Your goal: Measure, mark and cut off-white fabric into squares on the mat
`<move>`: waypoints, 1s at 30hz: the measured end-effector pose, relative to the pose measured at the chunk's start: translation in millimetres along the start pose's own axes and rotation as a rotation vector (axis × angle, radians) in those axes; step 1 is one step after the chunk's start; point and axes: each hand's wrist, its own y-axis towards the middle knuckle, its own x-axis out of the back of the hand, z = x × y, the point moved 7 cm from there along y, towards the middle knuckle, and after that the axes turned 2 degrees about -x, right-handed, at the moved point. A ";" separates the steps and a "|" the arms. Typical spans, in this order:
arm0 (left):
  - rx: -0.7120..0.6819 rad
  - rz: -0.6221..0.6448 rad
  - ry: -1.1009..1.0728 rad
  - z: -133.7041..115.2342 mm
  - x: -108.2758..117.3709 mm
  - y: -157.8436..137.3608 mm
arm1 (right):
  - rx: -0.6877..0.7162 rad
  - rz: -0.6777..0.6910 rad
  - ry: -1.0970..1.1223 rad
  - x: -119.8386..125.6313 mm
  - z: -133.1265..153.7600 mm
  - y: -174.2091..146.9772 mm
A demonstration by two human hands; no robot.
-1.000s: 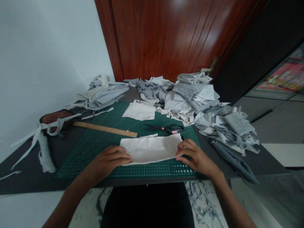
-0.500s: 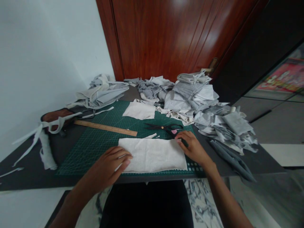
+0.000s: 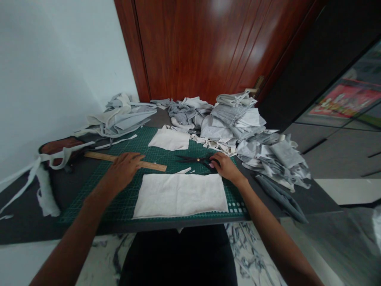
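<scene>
Across the lower centre, cutting mat [image 3: 125, 198]: bearing a flat white cloth [image 3: 180, 194], freed by both hands since a second ago.
Upper middle, fabric heap [image 3: 238, 127]: crowding the mat's far edge.
Left hand [image 3: 123, 171]: moved up; fingers spread on the wooden ruler [image 3: 149, 165].
Right hand [image 3: 226, 167]: shifted onto the scissors [image 3: 193, 159]; grip impossible to tell.
</scene>
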 end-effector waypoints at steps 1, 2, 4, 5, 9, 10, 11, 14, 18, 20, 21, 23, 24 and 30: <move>-0.006 0.027 0.001 22.5 -1.6 0.3 | 0.012 -0.021 0.016 0.8 -0.6 -0.3; -0.020 0.049 -0.012 40.7 -2.6 0.0 | 0.018 -0.037 0.026 1.3 -1.3 -0.7; -0.057 0.088 -0.093 63.2 -2.4 -0.4 | 0.022 -0.054 0.033 1.2 -2.8 -1.7; -0.068 0.103 -0.123 68.9 -1.0 0.3 | 0.022 -0.058 0.035 0.9 -3.4 -2.0; -0.003 0.176 -0.215 76.4 6.9 10.6 | 0.005 -0.068 0.030 -0.6 -6.6 -2.1; 0.029 0.208 -0.240 77.1 8.0 13.4 | -0.006 -0.074 0.029 -0.3 -7.6 -2.2; 0.059 0.245 -0.263 77.5 8.4 15.6 | -0.016 -0.082 0.035 0.7 -8.7 -2.5; 0.130 0.340 -0.289 77.7 10.2 17.9 | -0.026 -0.143 0.096 11.8 -12.9 -5.9; 0.222 0.241 -0.283 71.8 32.4 16.9 | -0.029 -0.286 0.124 39.5 -23.9 -16.9; 0.327 0.086 -0.358 62.1 52.6 13.3 | -0.038 -0.292 0.121 45.7 -28.1 -21.2; 0.403 0.010 -0.445 54.4 60.6 9.6 | -0.041 -0.284 0.125 46.3 -28.6 -22.4; 0.534 -0.019 -0.699 25.7 60.4 1.5 | -0.041 -0.270 0.141 44.2 -25.8 -23.0; 0.599 -0.007 -0.790 6.5 54.1 -2.8 | -0.034 -0.263 0.151 42.2 -22.7 -22.7; 0.472 0.202 -0.855 -141.7 -30.1 -2.2 | 0.038 -0.123 0.201 23.1 -6.3 -20.6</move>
